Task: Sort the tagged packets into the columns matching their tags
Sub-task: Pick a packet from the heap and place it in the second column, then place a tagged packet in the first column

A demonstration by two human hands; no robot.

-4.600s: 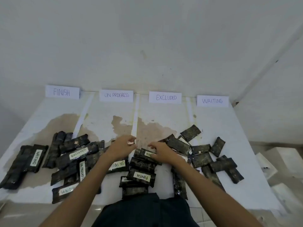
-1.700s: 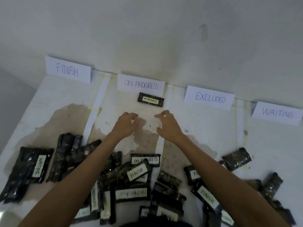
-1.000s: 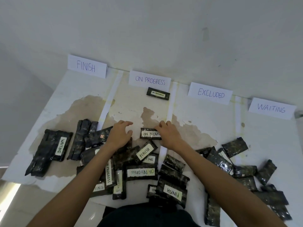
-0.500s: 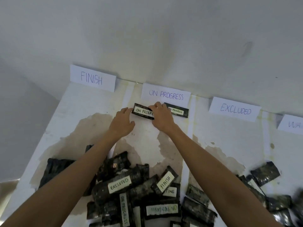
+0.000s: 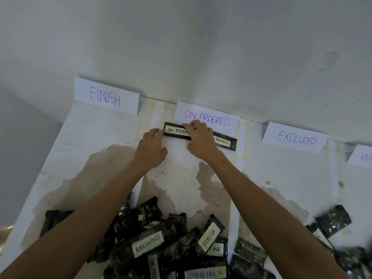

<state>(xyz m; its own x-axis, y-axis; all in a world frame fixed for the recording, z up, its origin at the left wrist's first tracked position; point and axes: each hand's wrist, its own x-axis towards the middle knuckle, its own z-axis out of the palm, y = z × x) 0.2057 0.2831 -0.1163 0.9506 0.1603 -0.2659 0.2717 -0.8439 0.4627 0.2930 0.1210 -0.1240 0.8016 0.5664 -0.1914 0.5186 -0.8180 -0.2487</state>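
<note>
A dark packet tagged ON PROGRESS (image 5: 174,130) lies flat at the far end of the second column, just below the ON PROGRESS sign (image 5: 207,117). My right hand (image 5: 201,141) covers its right half, fingers pressed on it. My left hand (image 5: 153,147) touches its left end with the fingertips. A second ON PROGRESS packet (image 5: 224,141) lies right of it, partly under my right hand. The remaining packets lie in a heap (image 5: 171,244) at the near edge, with an EXCLUDED tag (image 5: 148,243) and a FINISH tag (image 5: 209,234) showing.
Signs FINISH (image 5: 106,96), EXCLUDED (image 5: 296,137) and a cut-off fourth sign (image 5: 362,157) lean on the wall. White strips (image 5: 237,158) divide the stained white table (image 5: 84,150) into columns. More dark packets (image 5: 333,220) lie near the right edge.
Both hands took an ON PROGRESS packet from the heap and carried it to the far end of its column, left of the packet lying there. The camera leaned forward.
</note>
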